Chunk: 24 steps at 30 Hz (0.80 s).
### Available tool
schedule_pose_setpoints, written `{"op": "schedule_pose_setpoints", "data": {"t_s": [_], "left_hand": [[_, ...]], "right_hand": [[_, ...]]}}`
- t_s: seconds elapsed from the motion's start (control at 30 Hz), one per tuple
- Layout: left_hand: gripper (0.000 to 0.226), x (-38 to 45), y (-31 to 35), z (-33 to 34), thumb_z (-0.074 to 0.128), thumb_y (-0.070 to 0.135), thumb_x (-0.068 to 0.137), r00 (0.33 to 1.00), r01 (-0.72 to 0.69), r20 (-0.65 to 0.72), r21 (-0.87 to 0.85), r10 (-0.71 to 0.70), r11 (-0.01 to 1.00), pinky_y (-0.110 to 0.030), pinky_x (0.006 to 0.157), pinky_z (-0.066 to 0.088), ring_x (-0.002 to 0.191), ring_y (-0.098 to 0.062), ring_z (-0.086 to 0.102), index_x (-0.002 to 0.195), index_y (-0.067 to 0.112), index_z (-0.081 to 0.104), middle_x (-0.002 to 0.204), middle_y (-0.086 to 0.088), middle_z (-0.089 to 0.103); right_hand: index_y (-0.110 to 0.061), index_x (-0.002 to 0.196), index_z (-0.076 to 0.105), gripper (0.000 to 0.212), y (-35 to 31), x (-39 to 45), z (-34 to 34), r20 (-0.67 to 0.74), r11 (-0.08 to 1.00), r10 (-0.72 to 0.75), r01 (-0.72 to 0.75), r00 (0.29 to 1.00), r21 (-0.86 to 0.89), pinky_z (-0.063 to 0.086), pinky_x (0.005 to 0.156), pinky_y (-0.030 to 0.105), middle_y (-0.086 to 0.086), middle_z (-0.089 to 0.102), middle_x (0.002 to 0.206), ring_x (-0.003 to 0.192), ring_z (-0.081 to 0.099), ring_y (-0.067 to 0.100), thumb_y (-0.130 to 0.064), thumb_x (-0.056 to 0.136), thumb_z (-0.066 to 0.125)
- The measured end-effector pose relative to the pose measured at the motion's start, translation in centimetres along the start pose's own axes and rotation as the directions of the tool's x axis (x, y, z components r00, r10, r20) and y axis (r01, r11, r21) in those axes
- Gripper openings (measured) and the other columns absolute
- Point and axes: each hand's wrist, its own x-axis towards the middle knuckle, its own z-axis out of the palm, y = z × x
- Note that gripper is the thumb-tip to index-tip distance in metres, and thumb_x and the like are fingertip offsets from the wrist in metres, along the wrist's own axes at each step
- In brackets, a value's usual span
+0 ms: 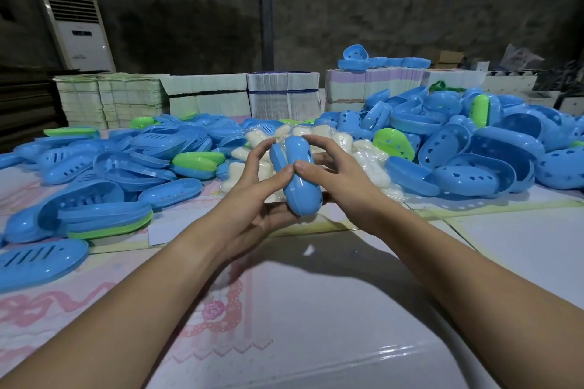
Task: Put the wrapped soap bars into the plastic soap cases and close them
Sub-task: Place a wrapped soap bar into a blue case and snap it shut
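Both hands grip a blue soap case point(297, 177) above the table point(347, 309), left hand point(262, 196) and right hand point(335, 177) thumbs pressing its seam, apparently mid-closing. The halves look nearly shut; next likely comes a firm squeeze, then another bar from the soap pile point(369, 164).

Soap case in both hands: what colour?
Blue, both halves. The soap case is held by the left hand and right hand; head view.

Counts on the table

Two hands point(252, 196) hold one blue case point(298, 177); soap bars point(316, 133) at 12 o'clock and loose shells point(474, 148) are too many to count.
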Motion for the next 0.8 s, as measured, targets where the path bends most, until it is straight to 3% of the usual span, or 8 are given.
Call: {"op": "schedule_pose_setpoints", "data": {"t_s": [0.1, 0.23, 0.33, 0.47, 0.6, 0.8], "left_hand": [[0.048, 0.07, 0.12, -0.51, 0.077, 0.027, 0.084, 1.000, -0.009, 0.018, 0.056, 0.008, 0.998, -0.050, 0.077, 0.061, 0.106, -0.049, 0.069, 0.121, 0.048, 0.054, 0.126, -0.013, 0.071], [0.037, 0.03, 0.13, -0.70, 0.077, 0.030, 0.085, 0.997, -0.074, -0.015, 0.171, 0.078, 0.982, -0.051, 0.076, 0.061, 0.101, -0.046, 0.071, 0.110, 0.048, 0.056, 0.122, -0.022, 0.068], [0.035, -0.06, -0.04, -0.49, 0.072, 0.035, 0.085, 0.995, -0.095, -0.004, 0.229, 0.099, 0.969, -0.045, 0.070, 0.061, 0.096, -0.043, 0.073, 0.112, 0.052, 0.056, 0.120, -0.025, 0.066], [0.032, -0.16, 0.12, -0.52, 0.069, 0.033, 0.086, 0.997, -0.081, 0.037, 0.215, 0.075, 0.973, -0.047, 0.071, 0.061, 0.098, -0.045, 0.072, 0.110, 0.050, 0.057, 0.127, -0.024, 0.064], [0.030, -0.35, 0.31, -0.52, 0.067, 0.028, 0.086, 0.997, -0.071, 0.051, 0.223, 0.061, 0.972, -0.047, 0.073, 0.061, 0.097, -0.041, 0.073, 0.105, 0.048, 0.055, 0.131, -0.031, 0.058], [0.030, -0.24, 0.13, -0.48, 0.061, 0.027, 0.094, 0.997, -0.068, 0.049, 0.264, 0.057, 0.962, -0.042, 0.071, 0.062, 0.094, -0.037, 0.074, 0.115, 0.045, 0.049, 0.133, -0.035, 0.053]], "right_hand": [[-0.042, 0.125, 0.056, 0.051, 0.00, 0.02, -0.08, 0.036, 1.000, 0.012, -0.011, 0.999, -0.010, 0.058, 0.078, 0.048, -0.016, 0.067, 0.092, 0.091, 0.070, 0.010, -0.046, 0.077, 0.070], [-0.043, 0.124, 0.057, 0.050, 0.03, -0.05, -0.12, 0.069, 0.999, 0.037, -0.036, 0.997, -0.023, 0.054, 0.086, 0.056, -0.005, 0.068, 0.102, 0.100, 0.069, 0.018, -0.048, 0.077, 0.071], [-0.046, 0.120, 0.058, 0.046, 0.03, -0.06, -0.14, 0.065, 0.999, 0.049, -0.047, 0.997, -0.023, 0.053, 0.087, 0.058, 0.000, 0.067, 0.105, 0.101, 0.069, 0.022, -0.050, 0.076, 0.070], [-0.047, 0.118, 0.059, 0.045, 0.27, -0.01, -0.18, 0.075, 0.999, 0.050, -0.048, 0.996, -0.021, 0.055, 0.085, 0.055, -0.002, 0.066, 0.102, 0.098, 0.069, 0.020, -0.052, 0.074, 0.070], [-0.051, 0.111, 0.060, 0.035, 0.57, 0.19, -0.28, 0.094, 0.998, 0.059, -0.058, 0.994, -0.015, 0.054, 0.078, 0.044, -0.015, 0.068, 0.085, 0.089, 0.069, 0.012, -0.049, 0.077, 0.070], [-0.050, 0.111, 0.059, 0.033, 0.79, 0.29, -0.30, 0.102, 0.998, 0.061, -0.061, 0.993, 0.001, 0.051, 0.073, 0.042, -0.016, 0.068, 0.080, 0.084, 0.068, 0.011, -0.046, 0.079, 0.068]]}}
